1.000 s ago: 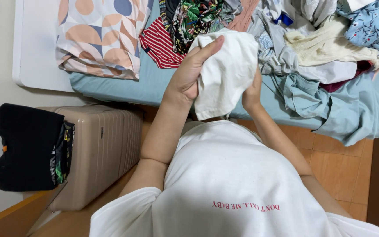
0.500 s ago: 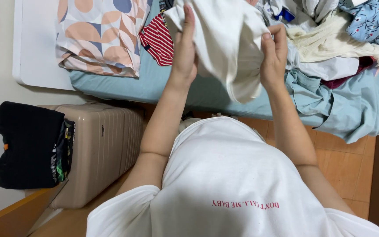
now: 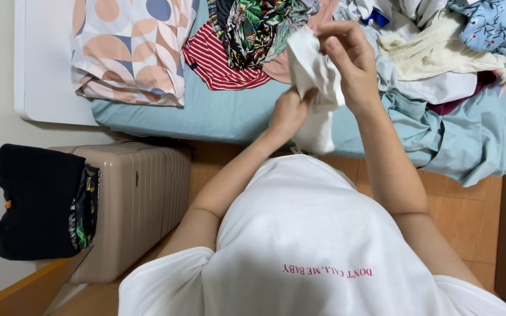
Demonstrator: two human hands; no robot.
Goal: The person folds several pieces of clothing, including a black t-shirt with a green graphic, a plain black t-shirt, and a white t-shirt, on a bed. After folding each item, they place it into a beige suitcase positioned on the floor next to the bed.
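We're seeing folded black clothes (image 3: 36, 202) sitting on a beige suitcase (image 3: 139, 199) at far left, patterned pillow (image 3: 130, 50) above. Moving right: red striped top (image 3: 218, 61) lying on the bed (image 3: 206, 114). Left hand (image 3: 288, 111) is gripping the white garment (image 3: 314, 96) low, fingers closed around it; right hand (image 3: 349, 61) is pinching its top edge, fingers curled shut. Garment's hanging over the bed edge. Clothes pile (image 3: 440, 52) sitting right.

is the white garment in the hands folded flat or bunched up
Bunched up: the white garment hangs in loose crumpled folds, gripped by the left hand and right hand above the bed.
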